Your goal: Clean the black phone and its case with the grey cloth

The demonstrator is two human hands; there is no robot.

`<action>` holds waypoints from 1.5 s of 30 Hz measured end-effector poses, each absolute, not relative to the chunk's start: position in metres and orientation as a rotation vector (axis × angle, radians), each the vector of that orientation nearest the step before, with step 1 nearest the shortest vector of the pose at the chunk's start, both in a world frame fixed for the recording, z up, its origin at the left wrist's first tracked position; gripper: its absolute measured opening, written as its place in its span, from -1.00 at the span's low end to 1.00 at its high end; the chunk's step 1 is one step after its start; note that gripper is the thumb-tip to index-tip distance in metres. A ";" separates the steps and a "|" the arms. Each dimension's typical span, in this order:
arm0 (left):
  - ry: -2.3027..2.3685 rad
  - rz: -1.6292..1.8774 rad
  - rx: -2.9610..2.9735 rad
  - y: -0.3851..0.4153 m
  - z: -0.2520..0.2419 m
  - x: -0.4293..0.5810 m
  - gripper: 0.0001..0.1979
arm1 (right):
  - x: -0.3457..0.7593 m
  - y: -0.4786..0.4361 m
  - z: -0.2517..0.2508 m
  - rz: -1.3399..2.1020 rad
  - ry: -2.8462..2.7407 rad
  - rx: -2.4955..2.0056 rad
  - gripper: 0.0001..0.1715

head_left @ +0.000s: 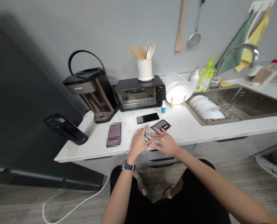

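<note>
Two hands meet on one grey cloth (pixel 149 135) at the front edge of the white worktop (pixel 190 129). Our left hand (pixel 138 143) has its fingers curled shut on the cloth's near side. Our right hand (pixel 164 143) lies flat with fingers stretched, closed on nothing. Its tips rest on the cloth and on the near end of a black phone (pixel 162 125), which lies back up with its round camera ring showing. How much of the cloth is hidden under the hands we cannot tell.

We count two phones: the second phone (pixel 147 118) lies screen up just behind, apart from the first. One small dropper bottle (pixel 163 106) with a blue label stands beyond it, its print too small to read.

Behind stands one black toaster oven (pixel 139 93). We cannot make out the white word by its knobs, nor the label on the thermo pot (pixel 89 90) to its left. One rectangle (pixel 114 134) left of the hands is pixelated, so we cannot name it. One black tumbler (pixel 65 128) sits at the worktop's left corner.

Right of the oven, the stacked white plates (pixel 178 88) overlap too closely to count. Four or five white bowls (pixel 207 107) lie in the sink (pixel 257 105).
</note>
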State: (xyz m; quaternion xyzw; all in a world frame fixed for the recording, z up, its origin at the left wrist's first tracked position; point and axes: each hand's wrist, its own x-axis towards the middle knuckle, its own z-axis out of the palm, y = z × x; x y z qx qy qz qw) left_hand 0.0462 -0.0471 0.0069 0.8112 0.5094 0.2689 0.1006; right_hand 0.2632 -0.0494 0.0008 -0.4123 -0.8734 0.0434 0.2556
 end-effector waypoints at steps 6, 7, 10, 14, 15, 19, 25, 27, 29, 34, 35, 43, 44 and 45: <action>1.504 0.822 2.391 -0.048 0.007 0.047 -0.20 | 0.276 -0.027 0.004 -0.009 -2.122 -1.523 -0.53; 1.507 0.824 2.388 -0.047 0.007 0.047 -0.20 | 0.273 -0.029 0.004 0.004 -2.155 -1.480 -0.50; 1.500 0.801 2.398 -0.047 0.007 0.046 -0.20 | 0.258 -0.044 0.003 0.132 -2.343 -1.188 -0.40; 1.494 0.801 2.411 -0.046 0.007 0.046 -0.20 | 0.258 -0.041 0.003 0.143 -2.290 -1.264 -0.50; 1.499 0.811 2.407 -0.046 0.007 0.046 -0.20 | 0.260 -0.037 0.003 0.101 -2.221 -1.364 -0.52; 1.516 0.820 2.403 -0.046 0.005 0.046 -0.19 | 0.255 -0.035 0.003 0.064 -2.191 -1.391 -0.46; 1.529 0.813 2.432 -0.047 0.005 0.046 -0.20 | 0.260 -0.038 0.004 0.092 -2.311 -1.263 -0.50; 1.528 0.830 2.415 -0.047 0.006 0.046 -0.17 | 0.270 -0.029 0.006 0.000 -2.185 -1.467 -0.51; 1.521 0.830 2.397 -0.047 0.006 0.046 -0.15 | 0.273 -0.028 0.006 -0.030 -2.168 -1.481 -0.46; 1.527 0.806 2.401 -0.047 0.007 0.047 -0.17 | 0.259 -0.050 0.004 0.129 -2.408 -1.056 -0.44; 1.533 0.806 2.396 -0.047 0.007 0.047 -0.17 | 0.261 -0.049 0.004 0.115 -2.394 -1.087 -0.46; 1.534 0.814 2.328 -0.043 0.005 0.044 -0.09 | 0.308 0.001 -0.009 0.395 -1.817 -1.246 -0.55; 1.539 0.821 2.315 -0.043 0.003 0.044 -0.07 | 0.313 0.003 -0.011 0.482 -1.648 -1.196 -0.53; 1.544 0.832 2.303 -0.042 0.002 0.043 -0.05 | 0.318 0.004 -0.014 0.534 -1.477 -1.175 -0.50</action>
